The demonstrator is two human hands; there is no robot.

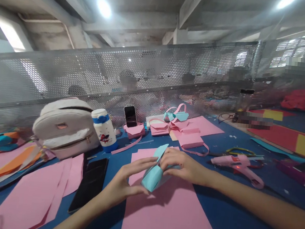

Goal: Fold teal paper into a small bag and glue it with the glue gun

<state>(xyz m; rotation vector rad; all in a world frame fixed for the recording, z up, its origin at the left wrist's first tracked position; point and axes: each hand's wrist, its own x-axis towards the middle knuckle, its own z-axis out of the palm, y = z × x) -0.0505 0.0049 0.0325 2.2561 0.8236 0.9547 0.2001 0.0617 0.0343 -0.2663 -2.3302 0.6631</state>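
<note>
Where a blue desk (207, 213) carries a large pink sheet (164, 216), the left hand (124, 182) clasps and the right hand (180, 165) pinches a folded turquoise paper (152, 179), which, I'd say, might crease or spring open should a grip slip or squeeze unevenly; it lies between the 2 hands, over the sheet.

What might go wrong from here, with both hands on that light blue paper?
The pink glue gun lies just beyond the right forearm, its red light lit; if it is hot, a brush could burn.

The light blue paper is between the fingers of the left hand and right hand; uneven pressure might crease it.

The left forearm could nudge the flat black device beside it.
</note>
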